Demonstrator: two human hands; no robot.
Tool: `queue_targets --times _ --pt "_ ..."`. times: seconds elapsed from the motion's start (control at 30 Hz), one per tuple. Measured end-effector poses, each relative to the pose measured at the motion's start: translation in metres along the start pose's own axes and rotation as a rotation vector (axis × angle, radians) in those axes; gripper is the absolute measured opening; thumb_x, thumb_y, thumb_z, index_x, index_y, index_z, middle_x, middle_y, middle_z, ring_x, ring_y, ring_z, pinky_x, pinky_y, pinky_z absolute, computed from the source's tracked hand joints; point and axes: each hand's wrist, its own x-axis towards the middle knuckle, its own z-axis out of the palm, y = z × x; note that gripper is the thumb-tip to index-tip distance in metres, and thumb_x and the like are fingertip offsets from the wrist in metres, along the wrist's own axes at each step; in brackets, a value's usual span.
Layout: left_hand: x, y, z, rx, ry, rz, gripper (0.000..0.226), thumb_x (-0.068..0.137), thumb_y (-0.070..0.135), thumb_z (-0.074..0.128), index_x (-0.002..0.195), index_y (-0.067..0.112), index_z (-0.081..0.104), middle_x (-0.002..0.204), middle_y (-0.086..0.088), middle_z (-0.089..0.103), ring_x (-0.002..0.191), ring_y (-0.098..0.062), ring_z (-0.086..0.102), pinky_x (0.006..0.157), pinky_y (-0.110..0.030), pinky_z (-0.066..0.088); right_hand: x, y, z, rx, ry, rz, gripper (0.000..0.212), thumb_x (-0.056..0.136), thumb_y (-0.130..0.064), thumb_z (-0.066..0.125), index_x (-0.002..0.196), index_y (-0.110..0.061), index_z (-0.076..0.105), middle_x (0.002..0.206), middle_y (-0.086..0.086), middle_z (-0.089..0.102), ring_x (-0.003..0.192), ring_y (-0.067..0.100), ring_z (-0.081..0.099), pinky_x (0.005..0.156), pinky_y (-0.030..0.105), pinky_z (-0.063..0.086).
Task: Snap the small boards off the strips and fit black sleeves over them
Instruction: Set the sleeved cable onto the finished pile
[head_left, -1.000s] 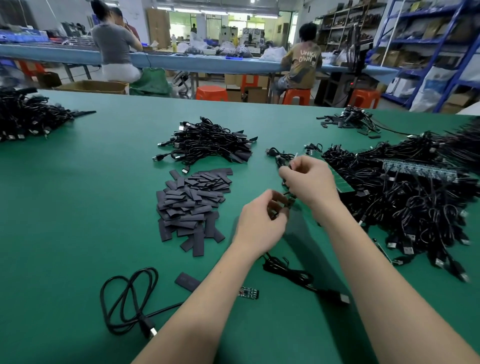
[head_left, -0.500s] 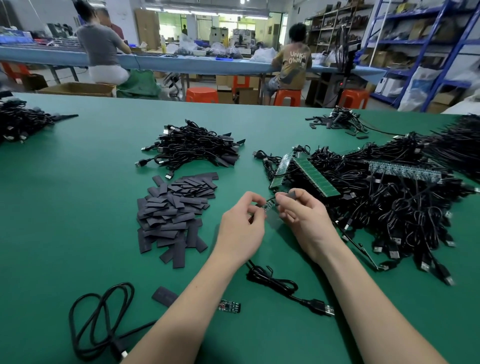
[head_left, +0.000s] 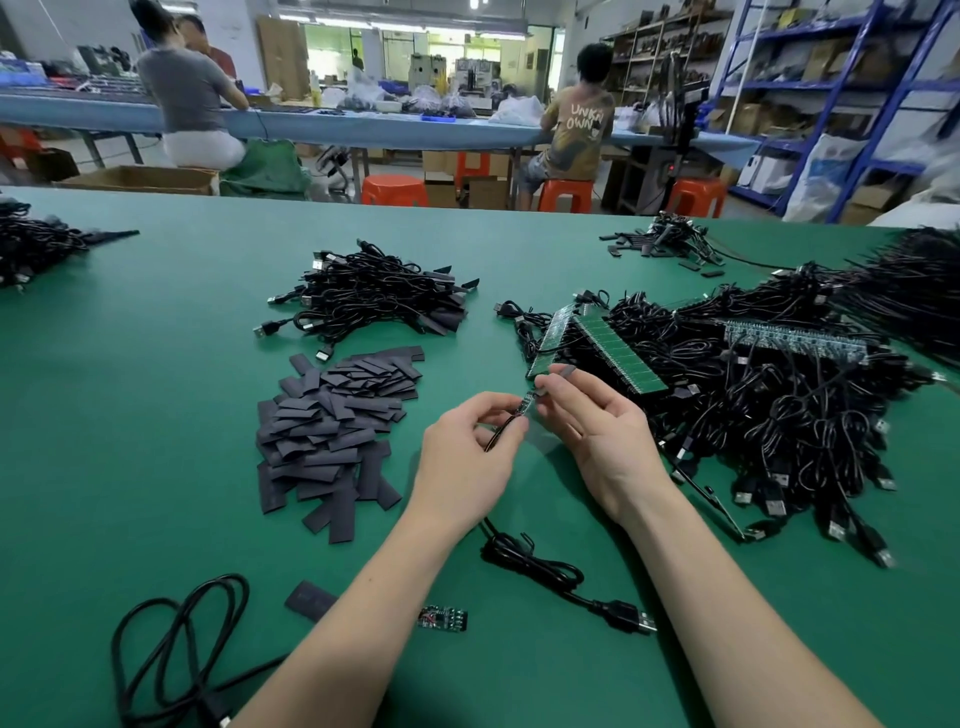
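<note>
Above the green counter (head_left: 156, 415), the left hand (head_left: 462, 457) pinches a cable-attached small board (head_left: 525, 404) whose far end the right hand (head_left: 597, 426) pinches, with the pile of black sleeves (head_left: 332, 426) lying just left.

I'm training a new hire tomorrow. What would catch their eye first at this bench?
Centre: the left hand and right hand pinch a small board on a cable. Left of them lies a heap of black sleeves; right, a big tangle of black cables with green board strips.
</note>
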Motion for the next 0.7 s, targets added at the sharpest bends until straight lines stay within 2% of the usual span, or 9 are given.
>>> queue_targets --times 0.13,0.23,0.37,0.47,0.57,0.7 --pt "-0.001 0.000 0.000 0.015 0.003 -0.002 0.009 0.092 0.024 0.071 0.093 0.033 0.072 0.081 0.005 0.074 0.070 -0.031 0.064 0.077 -0.042 0.059 0.001 0.002 0.000 -0.017 0.028 -0.020 0.020 0.079 -0.005 0.079 0.098 -0.006 0.074 0.086 0.006 0.076 0.076 0.013 0.070 0.076 0.020 0.057" --pt "-0.001 0.000 -0.001 0.017 -0.006 -0.015 0.011 0.092 0.026 0.071 0.088 0.036 0.072 0.073 0.000 0.073 0.072 -0.035 0.064 0.076 -0.042 0.059 0.001 0.003 0.001 -0.021 0.047 -0.025 0.016 0.080 -0.002 0.078 0.096 -0.006 0.074 0.084 0.005 0.076 0.075 0.012 0.070 0.074 0.019 0.057" --pt "0.000 -0.003 -0.002 0.024 -0.010 -0.009 0.010 0.090 0.027 0.072 0.088 0.036 0.073 0.065 -0.001 0.068 0.060 -0.022 0.059 0.072 -0.038 0.056 0.000 0.004 0.001 -0.053 0.050 -0.039 0.014 0.082 -0.001 0.078 0.094 -0.006 0.074 0.083 0.006 0.077 0.074 0.012 0.070 0.074 0.020 0.057" --pt "0.000 -0.004 -0.003 -0.012 -0.041 -0.020 0.013 0.091 0.023 0.072 0.090 0.036 0.074 0.074 -0.004 0.072 0.060 -0.018 0.060 0.071 -0.037 0.056 0.000 0.006 0.001 -0.076 0.054 -0.060 0.013 0.082 -0.001 0.078 0.092 -0.007 0.074 0.082 0.005 0.077 0.074 0.011 0.070 0.075 0.020 0.057" --pt "0.003 -0.005 -0.009 -0.118 -0.143 -0.063 0.019 0.094 0.015 0.069 0.094 0.033 0.074 0.067 0.006 0.069 0.057 -0.010 0.060 0.065 -0.027 0.054 0.000 0.005 -0.001 -0.092 0.034 -0.048 0.013 0.083 -0.001 0.077 0.094 -0.005 0.073 0.081 0.006 0.076 0.074 0.012 0.069 0.076 0.020 0.057" --pt "0.006 -0.007 -0.015 -0.201 -0.200 -0.073 0.021 0.094 0.006 0.068 0.096 0.026 0.075 0.070 0.002 0.070 0.060 -0.009 0.061 0.062 -0.020 0.052 0.001 0.001 -0.004 -0.081 -0.032 0.033 0.011 0.085 0.002 0.074 0.095 0.000 0.072 0.081 0.006 0.074 0.077 0.012 0.069 0.074 0.018 0.056"
